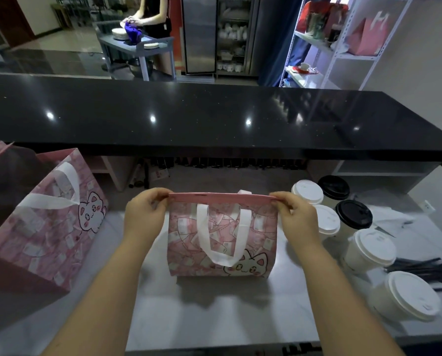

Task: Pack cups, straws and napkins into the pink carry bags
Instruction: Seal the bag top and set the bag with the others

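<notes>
Standing at far left on the tabletop (214, 317), one pink carry bag (48, 222) is upright with its mouth open, apparently staged for loading. At centre, the left hand (144, 214) has its grip closed in a pinch on the left corner of the centre bag (222, 240) at its top edge. The right hand (295, 217) pinches the right corner likewise. The edge is drawn taut and the mouth looks flat, judged a preliminary to spreading it. The lidded cups (371, 249) and dark straws (425, 271) lie close at right, within reach. Napkins not positively identified.
</notes>
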A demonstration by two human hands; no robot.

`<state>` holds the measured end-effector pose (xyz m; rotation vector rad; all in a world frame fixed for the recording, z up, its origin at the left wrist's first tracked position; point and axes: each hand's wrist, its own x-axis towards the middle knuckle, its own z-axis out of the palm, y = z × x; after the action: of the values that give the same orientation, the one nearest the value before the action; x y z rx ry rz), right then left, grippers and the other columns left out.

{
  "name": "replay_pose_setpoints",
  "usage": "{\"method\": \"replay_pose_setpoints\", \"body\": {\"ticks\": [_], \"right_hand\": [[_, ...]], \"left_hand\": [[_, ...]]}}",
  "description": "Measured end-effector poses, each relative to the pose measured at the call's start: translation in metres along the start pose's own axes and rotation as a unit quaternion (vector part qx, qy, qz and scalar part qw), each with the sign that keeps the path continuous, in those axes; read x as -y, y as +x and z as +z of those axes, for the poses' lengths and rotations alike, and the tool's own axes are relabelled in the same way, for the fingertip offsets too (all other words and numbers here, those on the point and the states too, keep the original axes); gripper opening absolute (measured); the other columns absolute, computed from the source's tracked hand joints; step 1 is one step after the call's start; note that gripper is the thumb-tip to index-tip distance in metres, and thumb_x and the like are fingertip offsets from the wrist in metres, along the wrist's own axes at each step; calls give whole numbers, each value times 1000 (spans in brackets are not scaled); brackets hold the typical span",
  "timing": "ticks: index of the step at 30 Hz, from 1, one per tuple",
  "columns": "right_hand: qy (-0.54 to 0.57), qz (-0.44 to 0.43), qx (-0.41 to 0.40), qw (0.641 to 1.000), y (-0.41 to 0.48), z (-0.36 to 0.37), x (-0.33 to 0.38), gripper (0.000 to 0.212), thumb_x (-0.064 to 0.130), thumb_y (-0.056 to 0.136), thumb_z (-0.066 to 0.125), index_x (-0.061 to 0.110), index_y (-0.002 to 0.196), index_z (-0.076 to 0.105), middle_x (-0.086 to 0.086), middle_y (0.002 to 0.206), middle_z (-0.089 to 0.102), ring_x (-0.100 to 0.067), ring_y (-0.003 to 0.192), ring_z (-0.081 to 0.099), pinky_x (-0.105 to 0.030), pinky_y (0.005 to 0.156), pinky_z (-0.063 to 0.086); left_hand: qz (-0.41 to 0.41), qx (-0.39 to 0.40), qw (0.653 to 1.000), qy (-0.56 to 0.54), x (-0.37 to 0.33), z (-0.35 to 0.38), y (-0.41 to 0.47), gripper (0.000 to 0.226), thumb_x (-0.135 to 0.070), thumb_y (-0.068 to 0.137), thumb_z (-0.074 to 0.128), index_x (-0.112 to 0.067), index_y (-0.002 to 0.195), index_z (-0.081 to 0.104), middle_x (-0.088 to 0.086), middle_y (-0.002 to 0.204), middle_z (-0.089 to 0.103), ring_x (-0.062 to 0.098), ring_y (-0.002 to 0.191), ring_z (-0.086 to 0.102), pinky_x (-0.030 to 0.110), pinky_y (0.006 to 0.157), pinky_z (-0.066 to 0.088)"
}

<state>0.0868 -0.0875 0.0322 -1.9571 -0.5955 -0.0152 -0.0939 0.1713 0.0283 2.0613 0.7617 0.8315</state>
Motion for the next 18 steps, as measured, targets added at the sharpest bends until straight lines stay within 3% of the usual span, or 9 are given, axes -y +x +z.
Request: {"method": "replay_pose_setpoints", "body": {"ticks": [4, 6, 10, 13, 16, 18], "right_hand": [[211, 100, 19, 972, -38, 11, -27, 39, 33, 83, 69, 44, 119, 57, 20, 115, 66, 5, 102, 62, -13, 77, 52], [246, 157, 50, 955, -69, 13, -52, 44, 34, 77, 71, 42, 119, 58, 19, 118, 67, 2, 106, 62, -13, 76, 52], [235, 213, 131, 939, -114, 25, -84, 45, 7, 83, 71, 26, 122, 60, 7, 114, 71, -9, 105, 66, -16, 78, 52], [227, 217, 112, 943, -110, 36, -77, 32, -1, 88, 65, 25, 107, 66, 6, 103, 74, -13, 98, 68, -18, 74, 54], [258, 212, 95, 938, -90, 47, -57, 31, 2, 89, 64, 27, 108, 65, 2, 103, 74, -16, 95, 69, -29, 75, 57], [294, 199, 84, 931, -73, 55, -38, 32, 5, 90, 64, 28, 111, 64, 2, 105, 73, -16, 94, 70, -33, 72, 59]], "left_hand": [[-111, 16, 970, -218, 15, 8, -40, 29, -17, 89, 66, -38, 110, 63, -16, 102, 70, -3, 91, 65, 17, 77, 54], [-172, 63, 957, -224, 36, 13, -72, 33, -21, 87, 66, -36, 116, 60, -15, 104, 71, -1, 94, 66, 18, 76, 55], [-229, 143, 938, -215, 65, 26, -126, 43, -3, 85, 69, -27, 120, 60, -10, 107, 73, 5, 99, 68, 13, 72, 54], [-242, 121, 942, -199, 60, 34, -119, 29, -7, 90, 65, -31, 107, 66, -17, 100, 73, 4, 97, 67, 18, 76, 55], [-240, 55, 942, -230, 50, 31, -97, 25, -4, 91, 63, -21, 107, 69, -1, 101, 75, 17, 98, 69, 37, 88, 54], [-227, 5, 942, -248, 40, 22, -82, 22, -5, 91, 63, -19, 106, 70, 0, 96, 75, 19, 93, 69, 36, 85, 54]]}}
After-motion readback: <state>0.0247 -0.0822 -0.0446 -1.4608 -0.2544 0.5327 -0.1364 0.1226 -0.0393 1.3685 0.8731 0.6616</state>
